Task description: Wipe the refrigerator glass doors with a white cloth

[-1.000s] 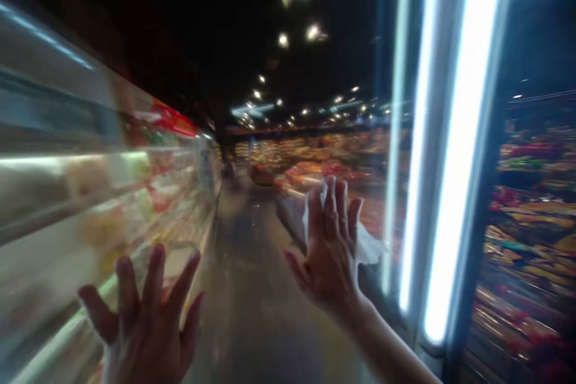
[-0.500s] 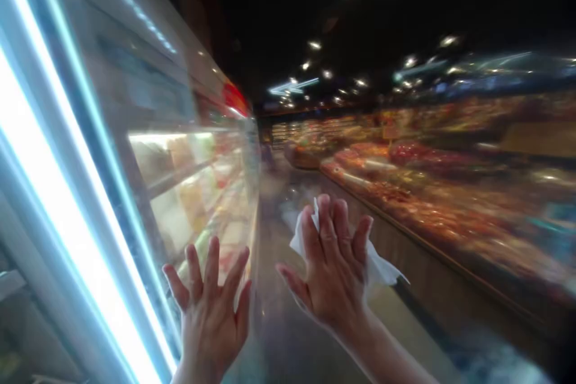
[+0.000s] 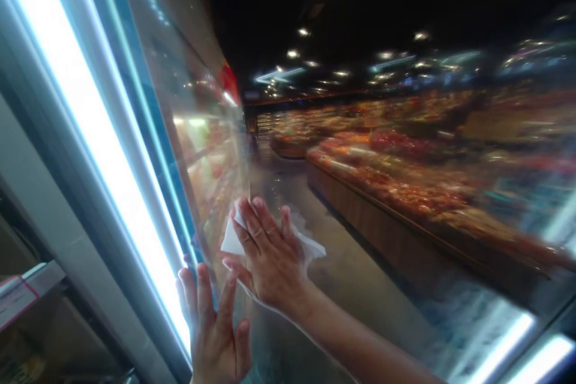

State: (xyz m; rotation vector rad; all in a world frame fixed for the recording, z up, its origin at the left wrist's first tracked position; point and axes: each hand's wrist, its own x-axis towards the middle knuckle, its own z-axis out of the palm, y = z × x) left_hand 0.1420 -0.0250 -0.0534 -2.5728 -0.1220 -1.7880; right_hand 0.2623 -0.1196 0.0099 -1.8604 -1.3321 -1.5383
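Note:
My right hand (image 3: 274, 264) lies flat with fingers outstretched over a white paper wipe (image 3: 232, 240). It presses the wipe against a clear glass door (image 3: 351, 294), through which the shop shows. Corners of the wipe stick out on both sides of the fingers; its middle is hidden under the hand. To the left and lower, my left hand (image 3: 216, 330) is open and bare, fingers raised and apart. It is next to the door's left side and the bright light tube, and seems to rest on the glass.
A glowing light strip (image 3: 103, 150) runs diagonally along the cabinet frame on the left. Below it sits a shelf edge with a price label (image 3: 18, 300). Beyond the glass, a long produce display (image 3: 405, 192) stretches along the right beside the floor (image 3: 288, 192). Lit, blurred shelves (image 3: 211, 168) stand on the left.
My right hand has slid left with the wipe and is now close to my left hand. My left hand sits lower. The view has shifted, with the light strip further into the picture.

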